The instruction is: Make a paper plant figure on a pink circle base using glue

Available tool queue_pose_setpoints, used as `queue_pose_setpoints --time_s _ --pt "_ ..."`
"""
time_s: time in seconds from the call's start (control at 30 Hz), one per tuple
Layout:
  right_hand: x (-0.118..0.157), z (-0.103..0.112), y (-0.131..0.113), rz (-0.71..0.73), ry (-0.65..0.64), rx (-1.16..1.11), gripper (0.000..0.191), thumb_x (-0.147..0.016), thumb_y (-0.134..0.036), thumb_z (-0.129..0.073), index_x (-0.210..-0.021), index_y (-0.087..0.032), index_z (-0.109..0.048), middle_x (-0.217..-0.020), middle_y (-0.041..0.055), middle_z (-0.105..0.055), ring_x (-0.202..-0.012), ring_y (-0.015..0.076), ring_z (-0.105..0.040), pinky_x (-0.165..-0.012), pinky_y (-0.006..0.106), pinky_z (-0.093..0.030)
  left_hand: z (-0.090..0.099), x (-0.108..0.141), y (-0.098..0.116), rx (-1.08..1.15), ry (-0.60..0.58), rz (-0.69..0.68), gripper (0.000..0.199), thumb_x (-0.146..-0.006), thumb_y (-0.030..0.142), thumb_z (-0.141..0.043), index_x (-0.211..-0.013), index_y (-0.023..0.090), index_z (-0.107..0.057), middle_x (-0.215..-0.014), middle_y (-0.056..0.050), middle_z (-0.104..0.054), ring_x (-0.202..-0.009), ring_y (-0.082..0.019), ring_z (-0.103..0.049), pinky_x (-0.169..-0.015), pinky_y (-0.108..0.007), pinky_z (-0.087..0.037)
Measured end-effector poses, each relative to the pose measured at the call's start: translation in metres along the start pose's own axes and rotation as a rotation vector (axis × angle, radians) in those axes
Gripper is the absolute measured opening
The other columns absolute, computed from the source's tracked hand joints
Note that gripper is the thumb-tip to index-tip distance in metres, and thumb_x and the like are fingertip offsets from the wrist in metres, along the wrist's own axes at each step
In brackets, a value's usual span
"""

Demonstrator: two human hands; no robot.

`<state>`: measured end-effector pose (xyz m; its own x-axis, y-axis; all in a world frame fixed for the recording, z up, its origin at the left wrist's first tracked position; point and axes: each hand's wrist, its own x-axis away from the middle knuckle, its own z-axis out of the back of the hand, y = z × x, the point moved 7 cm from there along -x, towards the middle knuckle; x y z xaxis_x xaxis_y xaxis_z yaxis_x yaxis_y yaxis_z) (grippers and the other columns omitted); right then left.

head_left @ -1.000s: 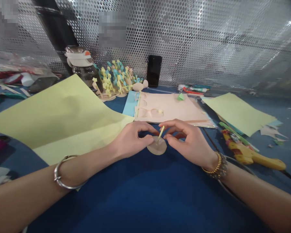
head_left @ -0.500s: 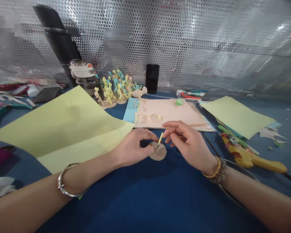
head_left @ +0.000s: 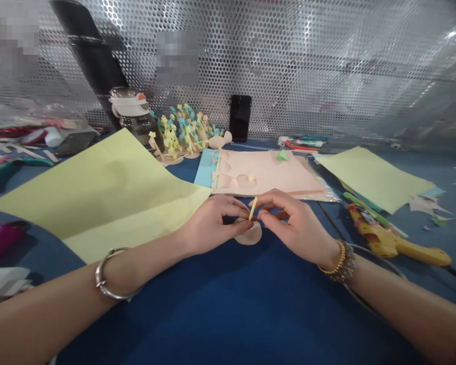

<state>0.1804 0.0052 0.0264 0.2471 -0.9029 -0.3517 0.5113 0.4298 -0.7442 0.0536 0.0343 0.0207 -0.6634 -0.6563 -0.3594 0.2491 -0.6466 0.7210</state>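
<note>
Blue tabletop (head_left: 197, 314) spreads beneath a large pale yellow sheet (head_left: 110, 182), whose right corner lies just beyond the left hand (head_left: 209, 225). That hand's thumb and fingers are nearly closed, and the right hand (head_left: 298, 225) curls with a narrow gap between thumb and forefinger; whether either grips anything, I cannot tell. Between them sits a pale round disc (head_left: 251, 236), partly behind the left thumb, and above it a thin yellow strip (head_left: 253, 208) tilts slightly among both hands' fingertips.

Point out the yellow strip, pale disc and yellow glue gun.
Yellow strip (head_left: 253, 208): head view, middle of its length.
Pale disc (head_left: 251, 236): head view, uncovered near part.
Yellow glue gun (head_left: 421, 253): head view, on its handle.
</note>
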Motion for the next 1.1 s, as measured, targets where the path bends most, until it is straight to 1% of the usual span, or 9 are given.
queue_pose_setpoints --time_s 0.13,0.23,0.47,0.73,0.97,1.1 --pt "-0.0010 -0.0006 -0.0030 -0.009 0.001 0.006 0.010 -0.085 -0.021 -0.060 -0.093 -0.020 -0.065 -0.098 0.0036 -0.063 -0.083 0.0143 -0.065 -0.065 0.024 -0.056 -0.0005 0.0006 -0.0018 0.000 -0.010 0.006 0.009 -0.081 0.023 -0.066 -0.083 0.022 -0.075 -0.091 -0.003 -0.074 -0.089 -0.017 -0.065 -0.079 -0.029 -0.051" --pt "-0.0018 -0.0012 -0.0041 -0.002 0.002 0.014 0.007 -0.085 -0.023 -0.062 -0.088 -0.020 -0.066 -0.096 0.0036 -0.063 -0.082 0.0141 -0.064 -0.064 0.024 -0.056 -0.0013 0.0006 -0.0034 0.002 -0.014 0.005 0.010 -0.082 0.025 -0.066 -0.084 0.022 -0.075 -0.090 -0.003 -0.073 -0.088 -0.017 -0.065 -0.077 -0.028 -0.051" --pt "-0.0021 -0.0022 -0.0064 0.023 -0.011 0.040 0.006 -0.085 -0.019 -0.060 -0.085 -0.021 -0.067 -0.093 0.0036 -0.063 -0.080 0.0145 -0.063 -0.064 0.025 -0.055 -0.0029 -0.0002 -0.0049 0.018 -0.030 -0.007 0.011 -0.083 0.026 -0.065 -0.080 0.022 -0.075 -0.088 -0.003 -0.073 -0.083 -0.016 -0.065 -0.073 -0.029 -0.051" --pt "-0.0023 -0.0029 -0.0066 0.032 -0.013 0.051 0.006 -0.085 -0.019 -0.060 -0.083 -0.021 -0.066 -0.092 0.0031 -0.064 -0.080 0.0141 -0.062 -0.063 0.024 -0.054 -0.0024 -0.0012 -0.0042 0.007 -0.026 -0.017 0.014 -0.083 0.028 -0.065 -0.075 0.021 -0.074 -0.083 -0.003 -0.072 -0.080 -0.016 -0.064 -0.072 -0.028 -0.051" --pt "-0.0017 -0.0020 -0.0068 0.040 -0.005 0.061 0.005 -0.085 -0.019 -0.060 -0.084 -0.021 -0.066 -0.092 0.0034 -0.064 -0.081 0.0147 -0.062 -0.064 0.025 -0.054 -0.0019 0.0001 -0.0016 -0.034 -0.013 0.001 0.010 -0.081 0.026 -0.066 -0.079 0.021 -0.074 -0.088 -0.003 -0.073 -0.086 -0.017 -0.065 -0.077 -0.029 -0.050" --pt "-0.0018 -0.0014 -0.0064 0.042 0.006 0.055 0.007 -0.085 -0.019 -0.060 -0.085 -0.021 -0.066 -0.092 0.0038 -0.064 -0.081 0.0156 -0.063 -0.064 0.026 -0.055 -0.0013 0.0013 -0.0001 -0.081 -0.009 0.044 0.010 -0.079 0.019 -0.064 -0.080 0.022 -0.074 -0.091 -0.002 -0.073 -0.089 -0.018 -0.065 -0.079 -0.030 -0.050"
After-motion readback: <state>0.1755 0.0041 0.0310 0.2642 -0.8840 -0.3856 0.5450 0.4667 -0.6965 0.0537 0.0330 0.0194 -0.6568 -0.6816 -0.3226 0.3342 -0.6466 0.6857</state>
